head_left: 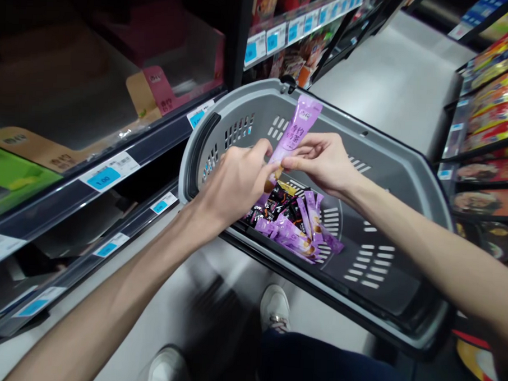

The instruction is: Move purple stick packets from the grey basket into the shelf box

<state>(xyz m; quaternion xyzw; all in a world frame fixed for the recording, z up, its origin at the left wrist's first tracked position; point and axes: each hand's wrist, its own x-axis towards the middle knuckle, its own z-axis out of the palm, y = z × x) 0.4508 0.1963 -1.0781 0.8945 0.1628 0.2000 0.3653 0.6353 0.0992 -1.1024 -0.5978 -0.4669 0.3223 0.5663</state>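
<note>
Over a grey shopping basket (410, 180), both my hands pinch one long purple milk tea sachet (299, 125). It stands tilted, its sealed top end pointing up and away from me. My left hand (241, 179) closes on the sachet's lower part from the left. From the right, my right hand (322, 160) grips its lower middle between thumb and fingers. Below them, in the left half of the basket, lies a loose pile of purple sachets (294, 237) mixed with small black packets (278, 205). My left hand partly hides the pile.
Shelves with blue-and-white price tags (110, 172) run close along the left; a pink and tan display carton (157, 91) sits on one. At right, a rack holds colourful packaged goods (499, 111). Pale aisle floor (411, 51) stretches ahead. My white shoes (275, 306) show below the basket.
</note>
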